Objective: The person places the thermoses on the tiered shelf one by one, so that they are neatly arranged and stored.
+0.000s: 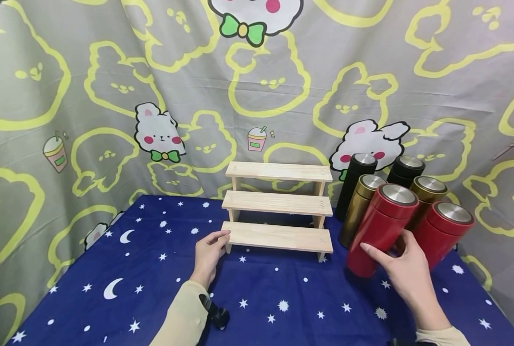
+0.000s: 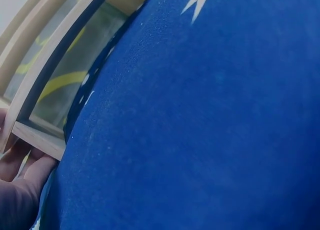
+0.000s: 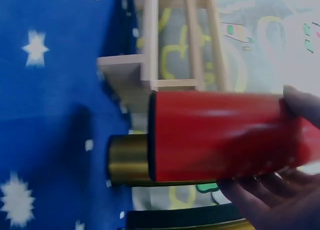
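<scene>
My right hand [image 1: 406,274] grips a red thermos flask [image 1: 380,230] with a silver lid, its thumb on the near side. In the right wrist view the dark base of this red flask [image 3: 225,135] hangs off the blue cloth, and the fingers [image 3: 265,195] wrap its lower side in that picture. My left hand [image 1: 209,254] holds the left end of the lowest step of a three-step wooden stand [image 1: 278,236]. From the left wrist, fingers [image 2: 30,177] show curled around the stand's end leg [image 2: 40,140].
Right of the stand are a second red flask [image 1: 443,230], two gold flasks, one in front [image 1: 356,216], and two black flasks, one at the back left [image 1: 354,182]. A blue star-and-moon cloth [image 1: 153,269] covers the table. A patterned curtain [image 1: 196,86] hangs behind.
</scene>
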{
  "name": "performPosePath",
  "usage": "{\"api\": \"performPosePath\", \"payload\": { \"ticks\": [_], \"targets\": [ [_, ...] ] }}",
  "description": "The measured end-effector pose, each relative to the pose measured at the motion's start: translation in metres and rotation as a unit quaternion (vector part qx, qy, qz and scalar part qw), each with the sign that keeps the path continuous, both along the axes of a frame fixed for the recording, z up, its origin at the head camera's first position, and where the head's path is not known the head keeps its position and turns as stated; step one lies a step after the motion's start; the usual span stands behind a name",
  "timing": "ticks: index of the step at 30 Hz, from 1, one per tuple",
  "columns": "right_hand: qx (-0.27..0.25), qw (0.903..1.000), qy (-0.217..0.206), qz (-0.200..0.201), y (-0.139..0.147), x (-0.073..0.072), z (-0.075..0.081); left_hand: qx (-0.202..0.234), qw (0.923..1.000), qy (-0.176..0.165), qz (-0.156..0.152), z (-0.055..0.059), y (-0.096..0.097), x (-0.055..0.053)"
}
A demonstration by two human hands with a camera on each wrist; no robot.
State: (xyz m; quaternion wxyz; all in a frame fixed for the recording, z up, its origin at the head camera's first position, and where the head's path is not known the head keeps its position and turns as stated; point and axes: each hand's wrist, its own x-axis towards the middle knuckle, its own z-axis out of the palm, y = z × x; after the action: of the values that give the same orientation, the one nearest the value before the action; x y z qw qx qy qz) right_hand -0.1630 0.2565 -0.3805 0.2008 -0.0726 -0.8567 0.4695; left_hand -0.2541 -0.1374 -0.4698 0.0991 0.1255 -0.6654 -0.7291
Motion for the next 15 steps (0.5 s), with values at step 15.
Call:
{"api": "performPosePath", "payload": {
  "ticks": [15],
  "targets": [
    [-0.004, 0.9916, 0.027, 0.126, -0.02, -0.007, 0.026, 0.033, 0.999, -0.022, -0.019, -0.002, -0.004, -0.002]
  ]
}}
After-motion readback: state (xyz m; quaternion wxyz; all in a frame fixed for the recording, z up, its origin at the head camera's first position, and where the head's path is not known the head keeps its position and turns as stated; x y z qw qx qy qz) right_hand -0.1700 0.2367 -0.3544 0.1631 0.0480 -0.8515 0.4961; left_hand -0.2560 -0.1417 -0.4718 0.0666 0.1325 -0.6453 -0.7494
